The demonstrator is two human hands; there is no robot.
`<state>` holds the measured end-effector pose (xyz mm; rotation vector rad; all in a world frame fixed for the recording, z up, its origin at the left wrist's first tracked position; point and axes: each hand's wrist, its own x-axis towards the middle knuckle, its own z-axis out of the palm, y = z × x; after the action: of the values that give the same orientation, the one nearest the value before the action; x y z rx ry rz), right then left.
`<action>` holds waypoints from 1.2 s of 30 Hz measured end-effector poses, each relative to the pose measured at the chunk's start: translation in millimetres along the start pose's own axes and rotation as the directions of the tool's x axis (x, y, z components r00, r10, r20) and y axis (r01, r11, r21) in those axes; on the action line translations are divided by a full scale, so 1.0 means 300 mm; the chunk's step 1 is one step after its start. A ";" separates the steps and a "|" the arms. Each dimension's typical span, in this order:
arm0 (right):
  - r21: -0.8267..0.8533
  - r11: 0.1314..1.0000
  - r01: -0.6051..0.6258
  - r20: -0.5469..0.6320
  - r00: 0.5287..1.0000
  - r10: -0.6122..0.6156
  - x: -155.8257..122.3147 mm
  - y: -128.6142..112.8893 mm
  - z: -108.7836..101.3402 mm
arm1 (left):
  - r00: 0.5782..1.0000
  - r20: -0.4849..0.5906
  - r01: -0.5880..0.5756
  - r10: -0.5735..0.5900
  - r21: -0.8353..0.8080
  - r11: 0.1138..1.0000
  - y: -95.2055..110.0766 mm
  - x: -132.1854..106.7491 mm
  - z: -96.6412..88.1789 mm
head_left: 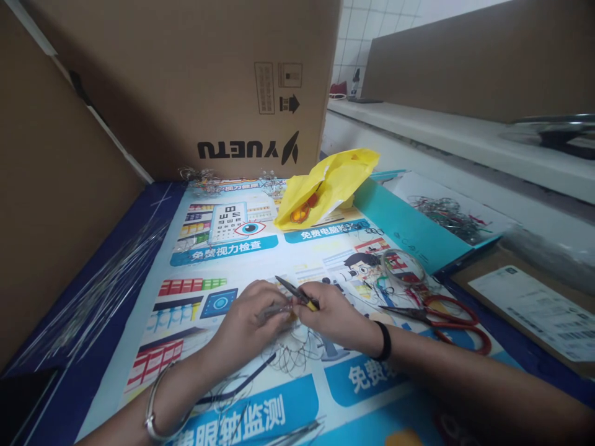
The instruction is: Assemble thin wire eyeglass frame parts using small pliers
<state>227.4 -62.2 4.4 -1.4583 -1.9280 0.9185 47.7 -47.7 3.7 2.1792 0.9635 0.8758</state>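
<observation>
My left hand is closed, its thumb and fingers pinching a small greyish, partly see-through piece whose kind I cannot make out. Close against it, my right hand wraps round a dark pointed tool with a bit of yellow near the grip; its tip points up and left. Both hands' fingertips meet over the printed sheet. Thin looped wires spread out just below them. Red-handled scissors lie to the right of my right forearm.
A yellow bag lies at the back, with an orange item at its mouth. Behind stands a tall cardboard box. At right, a turquoise box holds a wire tangle. Clear strands lie at left; a wire coil sits near the scissors.
</observation>
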 end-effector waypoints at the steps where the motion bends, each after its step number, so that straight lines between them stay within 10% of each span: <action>1: 0.015 1.000 -0.003 0.005 1.000 0.003 0.000 0.000 0.000 | 1.000 -0.013 -0.014 0.014 0.009 1.000 0.001 0.001 0.002; 36: 0.041 0.999 0.000 -0.008 1.000 0.000 0.002 -0.009 0.017 | 0.999 -0.046 0.032 -0.029 0.083 0.996 -0.004 -0.004 0.022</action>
<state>221.8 -63.1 3.4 -1.4362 -1.8922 0.9460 51.5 -49.6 -1.6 2.2171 1.0704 0.8885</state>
